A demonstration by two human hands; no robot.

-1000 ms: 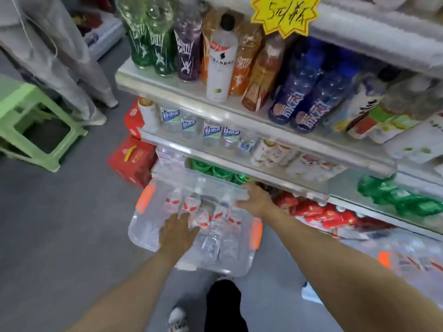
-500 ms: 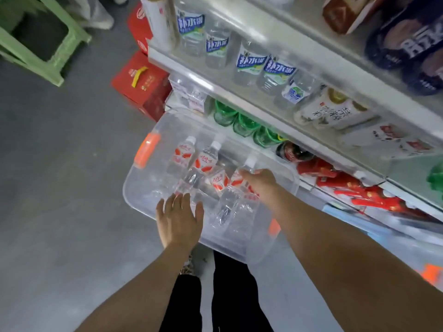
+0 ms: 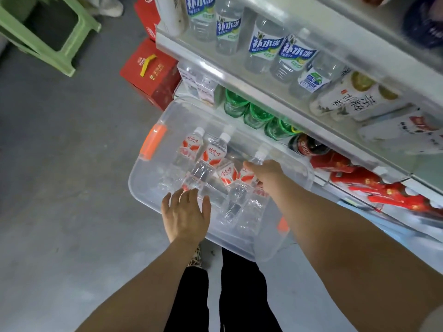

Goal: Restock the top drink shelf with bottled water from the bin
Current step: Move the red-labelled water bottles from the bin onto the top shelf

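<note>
A clear plastic bin [image 3: 153,200] with orange latches sits on the floor below the shelves. Several water bottles with red-and-white labels lie in it, one at the left [image 3: 190,149] and one beside it [image 3: 211,161]. My right hand [image 3: 267,172] reaches into the bin and grips the rightmost bottle [image 3: 239,195] near its neck. Over the bin's near rim hovers my left hand [image 3: 185,215], its fingers spread and straight, holding nothing. The top drink shelf is out of view.
Shelves [image 3: 251,92] on the right hold blue-labelled water bottles, green bottles [image 3: 256,115] and red packs [image 3: 374,185]. Red gift boxes [image 3: 149,70] stand on the floor left of the shelf. A green stool [image 3: 48,39] stands at far left. Grey floor [image 3: 60,176] spreads leftward.
The view has tilted down towards the bin. My left hand pulled back from the bottles to the bin's near rim and opened. My right hand has settled round the rightmost bottle's neck.
</note>
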